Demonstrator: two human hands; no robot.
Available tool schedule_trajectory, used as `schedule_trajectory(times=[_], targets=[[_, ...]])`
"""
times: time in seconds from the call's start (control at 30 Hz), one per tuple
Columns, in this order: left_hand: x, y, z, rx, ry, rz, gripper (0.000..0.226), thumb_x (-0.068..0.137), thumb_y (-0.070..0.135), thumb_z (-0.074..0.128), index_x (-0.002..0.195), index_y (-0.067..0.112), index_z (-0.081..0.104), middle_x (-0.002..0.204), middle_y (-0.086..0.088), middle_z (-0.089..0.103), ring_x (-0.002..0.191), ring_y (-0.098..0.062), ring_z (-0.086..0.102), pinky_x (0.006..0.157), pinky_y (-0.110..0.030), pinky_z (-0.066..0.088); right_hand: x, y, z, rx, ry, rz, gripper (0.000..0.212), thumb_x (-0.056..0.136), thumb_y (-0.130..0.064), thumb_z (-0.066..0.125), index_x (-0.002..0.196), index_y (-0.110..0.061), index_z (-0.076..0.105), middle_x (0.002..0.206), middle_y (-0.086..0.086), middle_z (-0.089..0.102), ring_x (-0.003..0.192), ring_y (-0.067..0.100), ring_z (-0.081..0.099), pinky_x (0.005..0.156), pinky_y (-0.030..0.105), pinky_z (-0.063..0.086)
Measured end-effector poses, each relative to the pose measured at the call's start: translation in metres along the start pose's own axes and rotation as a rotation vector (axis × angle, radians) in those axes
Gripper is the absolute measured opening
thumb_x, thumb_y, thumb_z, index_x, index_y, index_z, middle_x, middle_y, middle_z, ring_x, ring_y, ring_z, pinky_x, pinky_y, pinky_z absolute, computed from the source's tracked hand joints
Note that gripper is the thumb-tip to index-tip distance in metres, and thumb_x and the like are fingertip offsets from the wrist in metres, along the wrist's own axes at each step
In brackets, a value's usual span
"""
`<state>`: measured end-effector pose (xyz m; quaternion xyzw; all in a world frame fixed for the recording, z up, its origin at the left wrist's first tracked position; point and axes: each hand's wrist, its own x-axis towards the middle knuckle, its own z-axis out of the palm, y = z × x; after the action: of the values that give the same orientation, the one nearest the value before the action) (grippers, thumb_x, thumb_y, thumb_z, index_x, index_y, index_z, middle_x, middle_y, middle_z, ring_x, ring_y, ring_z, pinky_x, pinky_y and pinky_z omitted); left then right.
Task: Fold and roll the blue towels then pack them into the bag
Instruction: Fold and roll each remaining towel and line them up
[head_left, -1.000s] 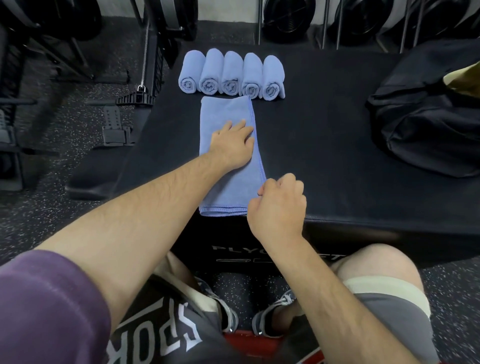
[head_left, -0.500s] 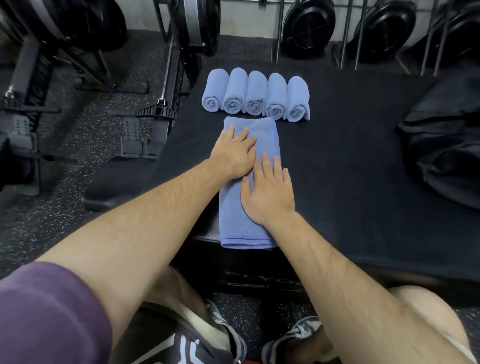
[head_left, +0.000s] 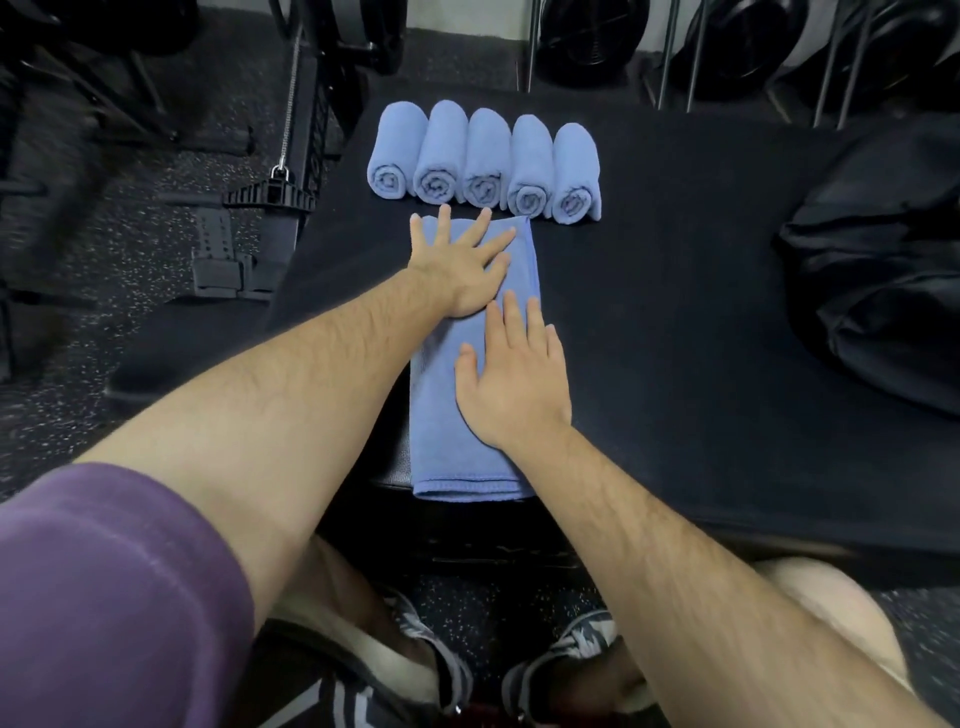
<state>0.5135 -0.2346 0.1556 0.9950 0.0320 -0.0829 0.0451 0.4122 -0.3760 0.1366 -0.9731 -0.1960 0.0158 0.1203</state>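
The wide black padded platform (head_left: 649, 312) carries everything and serves as the landmark. At its right side slumps the big black fabric bag (head_left: 878, 291), well apart from the towels; whether its mouth is open cannot be told. Along the platform's near-left part lies the long folded blue terry towel (head_left: 441, 415), a narrow strip whose near end reaches the platform's front edge and whose far end stops just short of the row of 5 rolled blue towels (head_left: 485, 161), which sit side by side toward the platform's far edge, spiral ends facing the person.

The left hand (head_left: 462, 265) lies flat with fingers spread on the strip's far half; the right hand (head_left: 511, 379) lies flat, fingers straight and together, on its near half. Neither grips anything.

The step in hand looks like smoothing the folded strip before rolling. The next move probably calls for pinching 1 short end, most likely the near one, and rolling it tightly and evenly so the edges stay aligned. Nothing appears packed yet.
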Motion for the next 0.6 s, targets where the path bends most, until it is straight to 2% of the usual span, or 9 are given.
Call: schedule_trajectory(times=[0.17,0.37,0.47,0.6], targets=[[-0.048,-0.002,0.015,-0.157,0.065,0.051,0.054,0.110,0.039,0.014,0.163,0.028,0.011,0.171,0.005,-0.002,0.157,-0.018,-0.008,0.125,-0.048,-0.010,0.001,0.001,-0.002,0.012,-0.015,-0.008,0.068,0.104,-0.044,0.021,0.162,-0.011,0.013,0.171,0.008,0.005,0.157,0.027,-0.006,0.127,0.047,0.004],[-0.126,-0.001,0.030,-0.408,0.120,0.024,0.051,0.112,0.028,0.023,0.161,0.017,0.024,0.170,0.002,0.009,0.157,-0.019,-0.002,0.125,-0.045,0.000,0.001,0.005,-0.009,0.044,-0.085,-0.054,0.065,0.106,-0.042,0.021,0.163,-0.012,0.012,0.171,0.007,-0.002,0.157,0.026,-0.011,0.127,0.049,0.001],[-0.160,0.007,0.039,-0.380,0.144,0.032,0.052,0.111,0.030,0.024,0.161,0.015,0.024,0.170,0.000,0.010,0.157,-0.022,-0.002,0.126,-0.047,0.004,-0.009,0.015,-0.018,0.112,-0.128,-0.145,0.060,0.106,-0.040,0.030,0.161,-0.016,0.021,0.171,0.003,-0.002,0.156,0.024,-0.013,0.126,0.050,-0.002],[-0.191,0.016,0.050,-0.315,0.195,0.046,0.054,0.111,0.034,0.028,0.160,0.013,0.026,0.169,-0.003,0.014,0.157,-0.025,0.002,0.126,-0.050,0.010,-0.045,0.022,-0.020,0.043,-0.114,-0.197,0.057,0.108,-0.042,0.025,0.161,-0.022,0.023,0.171,-0.002,0.006,0.157,0.023,-0.006,0.126,0.049,-0.001]])
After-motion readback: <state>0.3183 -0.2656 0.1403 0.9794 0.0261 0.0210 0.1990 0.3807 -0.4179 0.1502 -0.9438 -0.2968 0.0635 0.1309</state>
